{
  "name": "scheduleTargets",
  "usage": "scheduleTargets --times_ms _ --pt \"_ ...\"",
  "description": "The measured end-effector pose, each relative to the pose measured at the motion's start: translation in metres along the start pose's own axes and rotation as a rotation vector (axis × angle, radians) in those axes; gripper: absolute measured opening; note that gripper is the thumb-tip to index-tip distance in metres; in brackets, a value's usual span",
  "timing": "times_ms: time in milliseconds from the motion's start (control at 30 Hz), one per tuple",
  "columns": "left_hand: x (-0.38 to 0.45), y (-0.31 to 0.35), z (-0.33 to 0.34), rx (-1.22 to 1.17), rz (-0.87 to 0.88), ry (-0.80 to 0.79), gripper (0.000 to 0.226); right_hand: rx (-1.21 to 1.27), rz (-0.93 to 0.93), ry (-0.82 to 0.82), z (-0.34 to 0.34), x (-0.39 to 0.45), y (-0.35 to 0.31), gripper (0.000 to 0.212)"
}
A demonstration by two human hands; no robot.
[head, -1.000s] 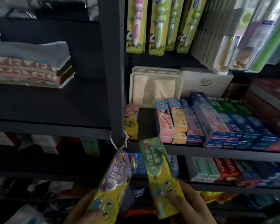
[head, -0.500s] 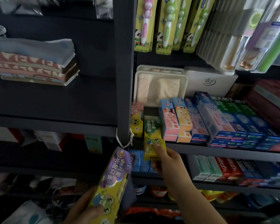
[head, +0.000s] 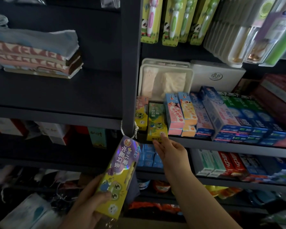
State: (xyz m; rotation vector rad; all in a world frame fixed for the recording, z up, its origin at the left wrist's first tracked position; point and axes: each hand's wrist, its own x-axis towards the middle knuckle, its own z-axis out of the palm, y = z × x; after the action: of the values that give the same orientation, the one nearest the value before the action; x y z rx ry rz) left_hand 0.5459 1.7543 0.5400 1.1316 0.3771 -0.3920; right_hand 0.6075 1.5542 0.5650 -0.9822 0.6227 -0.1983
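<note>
Right grip (head: 170, 151), fingers straight, presses the end of the green box (head: 156, 121) lying on the shelf (head: 229, 147); left grip (head: 89, 207) clasps the purple box (head: 120, 176). Pushed crookedly, the green one could jam against the pink box (head: 173, 116) or tip off the edge.

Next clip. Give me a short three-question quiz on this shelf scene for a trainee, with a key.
1. True or false: the right hand grips the green toothpaste box with curled fingers.
2. What does the left hand hold? A. a purple-and-yellow toothpaste box B. a shampoo bottle C. a soap bar
3. What colours is the box directly to the right of the green toothpaste box?

Key:
1. False: straight fingertips touch its front end.
2. A
3. Pink and blue: the pink-and-blue box.
</note>
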Motion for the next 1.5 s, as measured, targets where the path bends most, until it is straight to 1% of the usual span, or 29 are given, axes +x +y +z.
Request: scheduleTargets --times_ms 100,133,200,233,300,367,467,533,567,600,667,700,833,900,967,1033,1167,1367,1500 --pt "0.004 0.002 0.004 0.039 0.019 -0.061 0.054 0.072 0.025 0.020 0.006 0.008 -0.003 0.019" --pt "0.006 0.003 0.005 0.049 0.019 -0.053 0.053 0.106 0.034 0.015 0.008 0.008 -0.005 0.015" --pt "0.007 0.001 0.010 0.008 0.013 -0.032 0.037 0.151 0.046 -0.006 0.007 0.008 -0.009 0.010" --pt "0.008 0.001 0.012 0.002 0.013 -0.042 0.031 0.138 0.044 -0.025 0.005 0.006 -0.010 0.011" --pt "0.008 0.001 0.020 0.012 0.037 -0.068 0.032 0.019 0.023 -0.067 -0.004 -0.002 -0.010 0.012" --pt "0.008 0.002 0.030 0.042 0.059 -0.087 0.039 -0.210 0.007 -0.107 -0.018 -0.019 -0.009 0.012" --pt "0.010 0.004 0.046 0.095 0.113 -0.127 0.044 -0.521 0.005 -0.275 -0.041 -0.050 -0.005 0.025" --pt "0.011 0.005 0.059 0.120 0.149 -0.164 0.047 -0.601 0.016 -0.406 -0.050 -0.068 -0.004 0.034" --pt "0.011 0.005 0.065 0.131 0.160 -0.173 0.046 -0.612 0.019 -0.443 -0.051 -0.073 -0.003 0.032" --pt "0.012 0.004 0.072 0.138 0.168 -0.175 0.045 -0.611 0.020 -0.456 -0.051 -0.076 -0.001 0.026" --pt "0.014 0.004 0.083 0.167 0.179 -0.179 0.045 -0.610 0.001 -0.429 -0.050 -0.074 0.003 0.015" --pt "0.015 0.004 0.087 0.181 0.180 -0.170 0.046 -0.613 -0.018 -0.405 -0.049 -0.072 0.005 0.013" --pt "0.022 0.012 0.097 0.230 0.170 -0.184 0.043 -0.543 -0.083 -0.320 -0.042 -0.062 0.000 0.010" --pt "0.030 0.014 0.098 0.276 0.173 -0.181 0.046 -0.531 -0.127 -0.265 -0.035 -0.054 -0.008 0.013" --pt "0.035 0.017 0.098 0.329 0.237 -0.150 0.030 -0.547 -0.192 -0.207 -0.026 -0.041 -0.017 0.016" --pt "0.037 0.019 0.093 0.401 0.278 -0.133 0.021 -0.560 -0.234 -0.147 -0.017 -0.024 -0.024 0.018" --pt "0.036 0.016 0.073 0.447 0.227 -0.102 0.018 -0.493 -0.205 -0.072 -0.004 0.003 -0.029 0.024" --pt "0.039 0.010 0.051 0.492 0.168 -0.089 0.023 -0.400 -0.217 0.019 0.002 0.005 -0.028 0.029" --pt "0.037 0.010 0.044 0.502 0.136 -0.091 0.022 -0.256 -0.178 0.047 0.010 0.006 -0.031 0.024"
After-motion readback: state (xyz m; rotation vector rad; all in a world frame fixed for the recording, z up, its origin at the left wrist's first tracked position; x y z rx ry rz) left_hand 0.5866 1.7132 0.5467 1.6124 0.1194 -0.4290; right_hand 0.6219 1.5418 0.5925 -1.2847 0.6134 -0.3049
